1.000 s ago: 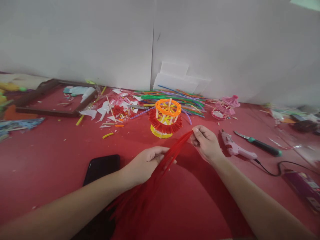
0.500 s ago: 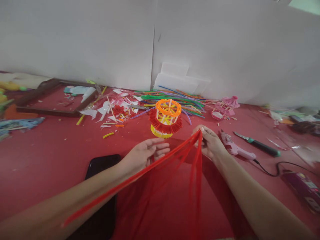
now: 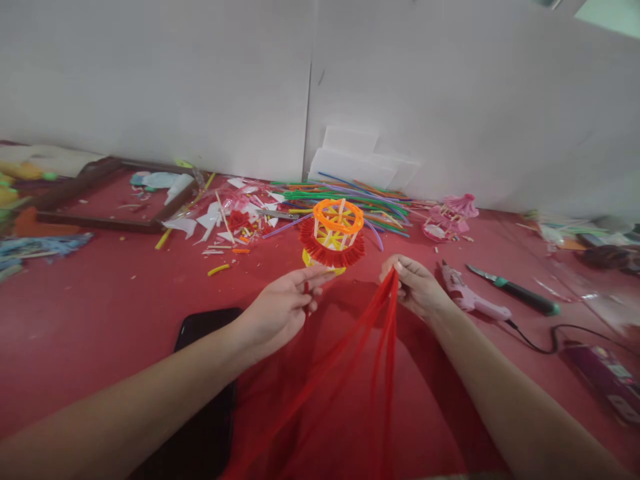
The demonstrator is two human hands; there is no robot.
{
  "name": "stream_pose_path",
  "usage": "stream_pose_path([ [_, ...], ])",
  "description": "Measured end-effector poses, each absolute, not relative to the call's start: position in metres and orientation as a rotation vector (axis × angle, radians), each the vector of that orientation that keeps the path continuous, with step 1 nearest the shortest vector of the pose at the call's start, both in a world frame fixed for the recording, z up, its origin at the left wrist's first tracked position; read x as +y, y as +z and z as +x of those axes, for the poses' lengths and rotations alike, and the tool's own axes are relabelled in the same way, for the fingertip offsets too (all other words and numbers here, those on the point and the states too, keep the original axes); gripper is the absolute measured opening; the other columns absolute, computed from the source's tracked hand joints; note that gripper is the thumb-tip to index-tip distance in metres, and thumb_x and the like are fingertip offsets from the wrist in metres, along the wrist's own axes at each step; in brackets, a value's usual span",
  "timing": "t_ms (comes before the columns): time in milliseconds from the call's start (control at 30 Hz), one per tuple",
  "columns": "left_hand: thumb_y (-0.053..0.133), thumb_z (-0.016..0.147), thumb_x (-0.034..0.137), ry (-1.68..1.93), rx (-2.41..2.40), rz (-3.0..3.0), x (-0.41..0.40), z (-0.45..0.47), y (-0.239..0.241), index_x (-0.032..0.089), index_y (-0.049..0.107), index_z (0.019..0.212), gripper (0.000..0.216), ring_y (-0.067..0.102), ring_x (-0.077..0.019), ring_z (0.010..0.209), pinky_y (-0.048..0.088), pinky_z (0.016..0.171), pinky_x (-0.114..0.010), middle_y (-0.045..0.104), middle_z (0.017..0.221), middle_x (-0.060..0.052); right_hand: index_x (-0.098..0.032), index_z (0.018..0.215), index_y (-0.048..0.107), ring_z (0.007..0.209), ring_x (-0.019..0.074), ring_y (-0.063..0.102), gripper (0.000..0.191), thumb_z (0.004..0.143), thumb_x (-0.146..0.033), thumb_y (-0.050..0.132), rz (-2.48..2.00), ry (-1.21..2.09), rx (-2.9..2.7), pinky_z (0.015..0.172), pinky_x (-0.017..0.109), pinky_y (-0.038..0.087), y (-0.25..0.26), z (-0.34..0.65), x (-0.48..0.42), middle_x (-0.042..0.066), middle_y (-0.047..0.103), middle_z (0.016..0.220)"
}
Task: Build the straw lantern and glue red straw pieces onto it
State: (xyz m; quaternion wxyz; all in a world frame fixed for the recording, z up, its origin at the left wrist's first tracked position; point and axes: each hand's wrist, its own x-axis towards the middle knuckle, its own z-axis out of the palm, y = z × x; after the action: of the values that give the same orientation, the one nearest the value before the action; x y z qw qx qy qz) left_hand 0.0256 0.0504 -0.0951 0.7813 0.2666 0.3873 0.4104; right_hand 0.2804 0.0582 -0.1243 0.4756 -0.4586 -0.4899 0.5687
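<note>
My right hand (image 3: 413,283) is closed around one end of a bunch of long red pipe cleaners (image 3: 367,320), which fan out and hang toward me, blurred by motion. My left hand (image 3: 285,300) pinches a thin red pipe cleaner (image 3: 307,289) between thumb and fingers; its lower length is faint against the red table. Just beyond the left fingertips stands a small round carousel-like model (image 3: 337,223), with an orange ring on top, pale posts, a red fuzzy fringe and a yellow base. Whether the fingertips touch its base, I cannot tell.
A black phone (image 3: 205,413) lies under my left forearm. To the right are a pink glue gun (image 3: 470,293), a green-black knife (image 3: 520,292) and a purple box (image 3: 605,380). Behind lie coloured pipe cleaners (image 3: 300,195), white scraps (image 3: 207,217), a pink model (image 3: 453,217) and a brown frame (image 3: 100,220).
The red bunch has swung down off my left forearm and hangs lower. My left fingers have closed into a pinch with a thin red strand in them. The model stays put.
</note>
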Motion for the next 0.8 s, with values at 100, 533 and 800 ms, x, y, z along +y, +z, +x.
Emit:
stream_pose_path([
  [100,0.053,0.079,-0.012,0.905,0.801,0.572,0.050,0.025,-0.099,0.018,0.063,0.114,0.047,0.068,-0.0087,0.085,0.052,0.072,-0.018,0.068,0.119,-0.007,-0.020,0.074,0.057,0.042,0.0062,0.033,0.047,0.071,-0.063,0.076,-1.130,1.440,-1.272,0.043,0.021,0.026,-0.124,0.273,0.051,-0.008,0.043,0.050],
  [533,0.092,0.061,0.026,0.792,0.912,0.778,0.041,0.025,-0.114,0.014,0.060,0.090,0.045,0.068,-0.0097,0.076,0.050,0.074,-0.021,0.074,0.083,-0.002,-0.021,0.077,0.060,0.058,0.0106,0.052,0.024,0.095,-0.036,0.055,-1.288,0.940,-1.770,0.056,0.023,0.041,-0.123,0.218,0.015,-0.002,0.061,0.066],
  [800,0.089,0.063,0.030,0.716,0.935,0.899,0.040,0.027,-0.109,0.016,0.059,0.105,0.054,0.052,-0.0063,0.054,0.036,0.056,-0.021,0.064,0.064,0.007,-0.022,0.080,0.067,0.063,0.0138,0.062,0.020,0.093,-0.036,0.059,-1.292,0.750,-1.752,0.060,0.026,0.047,-0.120,0.216,0.008,0.001,0.069,0.070],
])
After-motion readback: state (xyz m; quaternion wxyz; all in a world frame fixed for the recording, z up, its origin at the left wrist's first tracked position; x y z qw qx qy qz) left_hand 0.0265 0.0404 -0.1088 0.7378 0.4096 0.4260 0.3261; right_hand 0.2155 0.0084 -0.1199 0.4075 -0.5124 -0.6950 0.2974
